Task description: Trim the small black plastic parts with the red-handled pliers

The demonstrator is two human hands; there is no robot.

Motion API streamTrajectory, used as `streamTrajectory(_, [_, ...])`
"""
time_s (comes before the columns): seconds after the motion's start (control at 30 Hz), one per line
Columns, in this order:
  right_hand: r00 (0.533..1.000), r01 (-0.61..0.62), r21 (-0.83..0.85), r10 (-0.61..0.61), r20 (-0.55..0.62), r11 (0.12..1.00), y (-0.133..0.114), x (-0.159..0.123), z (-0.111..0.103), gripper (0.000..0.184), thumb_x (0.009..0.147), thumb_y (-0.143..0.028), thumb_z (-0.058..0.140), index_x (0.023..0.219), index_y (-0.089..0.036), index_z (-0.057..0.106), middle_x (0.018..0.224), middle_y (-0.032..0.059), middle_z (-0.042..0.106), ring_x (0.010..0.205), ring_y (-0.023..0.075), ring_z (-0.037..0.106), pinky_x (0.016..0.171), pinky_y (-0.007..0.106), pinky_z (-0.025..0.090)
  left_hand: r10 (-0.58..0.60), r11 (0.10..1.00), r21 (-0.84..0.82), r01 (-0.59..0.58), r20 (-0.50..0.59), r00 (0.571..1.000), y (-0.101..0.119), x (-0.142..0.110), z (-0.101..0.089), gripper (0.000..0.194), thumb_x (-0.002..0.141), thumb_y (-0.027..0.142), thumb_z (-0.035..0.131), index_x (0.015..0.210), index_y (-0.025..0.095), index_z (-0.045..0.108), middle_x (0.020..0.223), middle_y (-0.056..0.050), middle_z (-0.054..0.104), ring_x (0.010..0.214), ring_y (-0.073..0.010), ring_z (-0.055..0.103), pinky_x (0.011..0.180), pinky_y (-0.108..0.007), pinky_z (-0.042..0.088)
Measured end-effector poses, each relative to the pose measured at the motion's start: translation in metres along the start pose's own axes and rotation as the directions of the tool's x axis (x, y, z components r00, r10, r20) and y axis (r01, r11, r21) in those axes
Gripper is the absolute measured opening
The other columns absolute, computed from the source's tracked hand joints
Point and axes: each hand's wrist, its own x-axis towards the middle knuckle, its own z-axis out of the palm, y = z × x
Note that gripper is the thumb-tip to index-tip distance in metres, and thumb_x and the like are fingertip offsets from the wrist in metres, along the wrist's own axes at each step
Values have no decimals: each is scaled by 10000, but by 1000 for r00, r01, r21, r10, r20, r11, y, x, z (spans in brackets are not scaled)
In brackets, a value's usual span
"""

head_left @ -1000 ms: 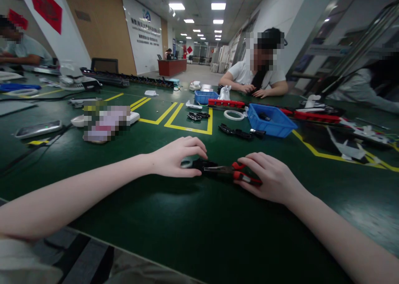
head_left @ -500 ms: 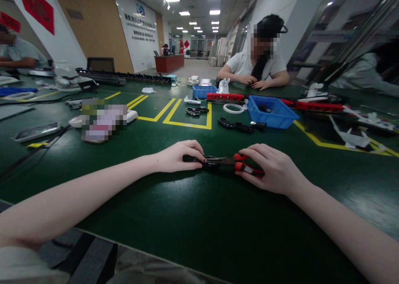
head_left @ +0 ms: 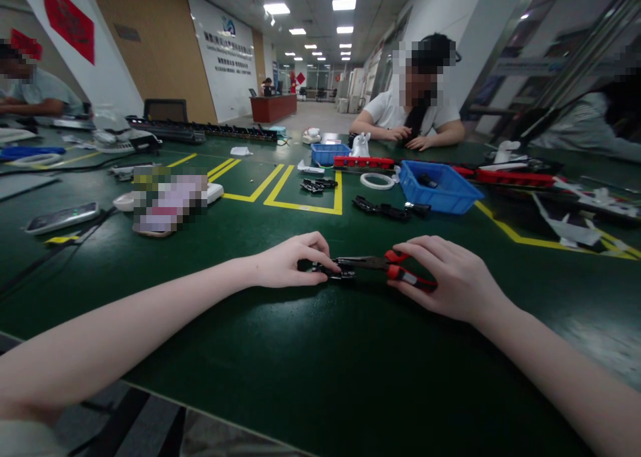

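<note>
My left hand [head_left: 295, 260] pinches a small black part [head_left: 343, 270] with shiny edges, low over the green table [head_left: 320, 350]. Its exact kind is too small to make out, and my fingers cover part of it. Red-handled long-nose pliers [head_left: 408, 276] are in my right hand [head_left: 451, 276], fingers and thumb around the two handles. The pliers' jaws point left and lie at the upper edge of the black part. Whether the tips grip it, I cannot tell.
Beyond my hands lie black pieces [head_left: 383, 208], more black parts [head_left: 315, 186], a white ring [head_left: 377, 181] and a blue bin [head_left: 441, 188]. Phones [head_left: 63, 218] and a cable are at left. Across the table a person in a white shirt [head_left: 408, 116] sits with hands on the tabletop.
My right hand and the pliers have shifted slightly right relative to my left hand, baring more of the black part. The whole view has also moved a little.
</note>
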Motion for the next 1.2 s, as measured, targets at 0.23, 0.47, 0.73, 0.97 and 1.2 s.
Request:
streamTrajectory(0.23, [999, -45, -74, 47, 28, 996, 4, -2, 3, 406, 883, -464, 616, 1141, -150, 621, 1050, 145, 683, 859, 269, 651, 699, 390, 522, -25, 1000, -16, 24, -45, 999, 4, -1, 6, 224, 887, 200, 649, 1097, 203, 726, 1151, -70, 532, 1101, -210, 563, 1014, -387, 466])
streamTrajectory(0.47, [1000, 10, -70, -11, -8, 998, 1, -1, 0, 405, 882, -448, 638, 1143, -139, 613, 1044, 137, 679, 869, 252, 653, 721, 369, 527, -45, 999, 3, 45, -90, 995, 12, -2, 12, 170, 892, 209, 648, 1044, 200, 722, 1182, -72, 530, 1113, -211, 571, 1018, -400, 475])
streamTrajectory(0.73, [997, 70, -76, -73, -30, 995, -1, 1, -1, 418, 867, -435, 666, 1144, -126, 616, 1041, 134, 675, 876, 243, 649, 739, 362, 530, -98, 995, 8, 100, -108, 989, 18, -3, 14, 140, 893, 222, 654, 1011, 184, 718, 1207, -70, 551, 1107, -210, 579, 1002, -406, 487])
streamTrajectory(0.97, [995, 98, -76, -101, -27, 992, 0, 0, -1, 421, 866, -427, 668, 1153, -125, 612, 1048, 136, 673, 882, 242, 647, 740, 357, 526, -146, 989, -27, 144, -94, 985, 27, -2, 14, 100, 880, 210, 668, 963, 173, 711, 1217, -76, 568, 1114, -216, 582, 1004, -407, 488])
streamTrajectory(1.2, [993, 108, -86, -111, -29, 990, -1, 1, -1, 423, 872, -431, 660, 1159, -125, 607, 1042, 133, 675, 865, 237, 644, 712, 353, 524, -224, 973, -67, 222, -28, 974, 31, -3, 11, 120, 885, 235, 671, 991, 195, 712, 1232, -70, 572, 1163, -230, 556, 1038, -434, 451])
